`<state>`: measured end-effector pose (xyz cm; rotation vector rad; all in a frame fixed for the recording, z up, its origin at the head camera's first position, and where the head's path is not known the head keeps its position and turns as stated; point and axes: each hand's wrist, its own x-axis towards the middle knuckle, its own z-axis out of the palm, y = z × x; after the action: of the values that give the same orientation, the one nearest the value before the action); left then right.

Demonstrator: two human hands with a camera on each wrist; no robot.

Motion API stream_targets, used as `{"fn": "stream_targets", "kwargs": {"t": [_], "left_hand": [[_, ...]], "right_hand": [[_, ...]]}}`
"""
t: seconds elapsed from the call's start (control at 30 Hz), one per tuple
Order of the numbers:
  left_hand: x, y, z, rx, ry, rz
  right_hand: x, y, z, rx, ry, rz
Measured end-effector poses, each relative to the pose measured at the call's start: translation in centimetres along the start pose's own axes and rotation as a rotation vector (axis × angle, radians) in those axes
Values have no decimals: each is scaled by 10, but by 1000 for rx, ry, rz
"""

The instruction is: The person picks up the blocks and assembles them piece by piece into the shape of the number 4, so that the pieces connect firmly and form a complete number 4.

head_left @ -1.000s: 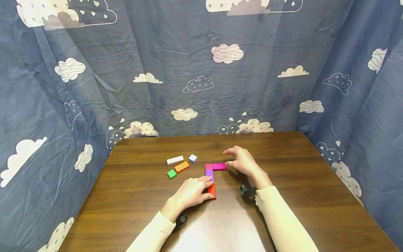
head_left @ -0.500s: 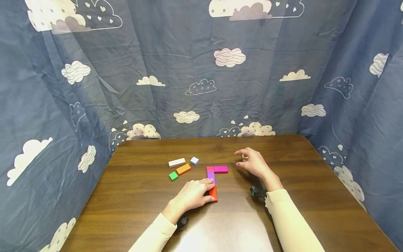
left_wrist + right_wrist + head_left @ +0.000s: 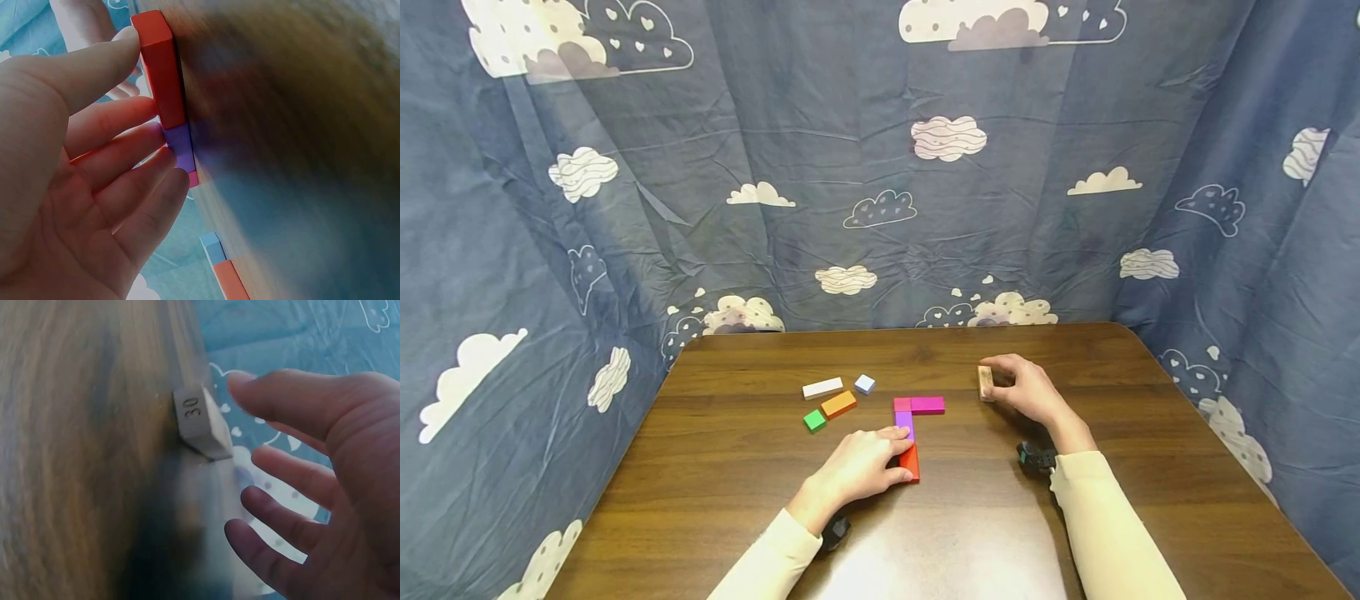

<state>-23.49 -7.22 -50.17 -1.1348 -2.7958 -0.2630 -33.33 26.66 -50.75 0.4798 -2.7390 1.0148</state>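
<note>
Tabletop: brown wood, glare nearest me. Cloud-print curtain behind. My left hand, fingers extended, touches red block; right hand, spread, empty, near wooden block.

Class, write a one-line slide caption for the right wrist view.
A right hand beside a pale wooden block marked "30" on a wood-grain table.

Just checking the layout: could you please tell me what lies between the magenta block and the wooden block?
Only bare tabletop lies between the magenta block and wooden block, as the head view shows.
</note>
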Motion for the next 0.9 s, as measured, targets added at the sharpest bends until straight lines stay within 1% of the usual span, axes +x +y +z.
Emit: {"fn": "stream_targets", "kwargs": {"t": [0.13,0.3,0.5,0.8,0.9], "left_hand": [[0,-1,0,2,3,-2],[0,-1,0,1,-10,-6],[0,-1,0,5,-10,-4],[0,-1,1,-4,-3,-4],[0,-1,1,-5,0,-3]], "right_hand": [[0,4,0,1,-20,-2],[0,8,3,-9,-42,-4],[-1,13,5,-22,-45,-21],[0,17,9,6,-49,-50],[-1,16,9,6,-47,-43]]}}
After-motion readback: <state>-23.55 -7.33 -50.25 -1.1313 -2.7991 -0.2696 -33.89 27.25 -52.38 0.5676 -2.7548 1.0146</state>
